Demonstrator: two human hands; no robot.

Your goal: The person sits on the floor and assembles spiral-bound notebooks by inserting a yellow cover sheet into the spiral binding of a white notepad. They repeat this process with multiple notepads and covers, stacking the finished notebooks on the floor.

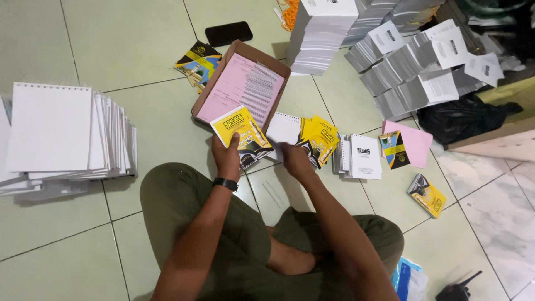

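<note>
Left hand (227, 156) grips a yellow booklet (241, 135) at eleven o'clock, while right hand (295, 160) rests fingers-down on yellow covers (319, 139) at one o'clock.

The left hand (227, 158) grips a yellow booklet (241, 135) over the near edge of a cardboard box (243, 83) holding pink sheets. The right hand (295, 160) rests on a spiral notepad (284, 129) beside more yellow covers (320, 137) on the tiled floor (156, 33).
</note>
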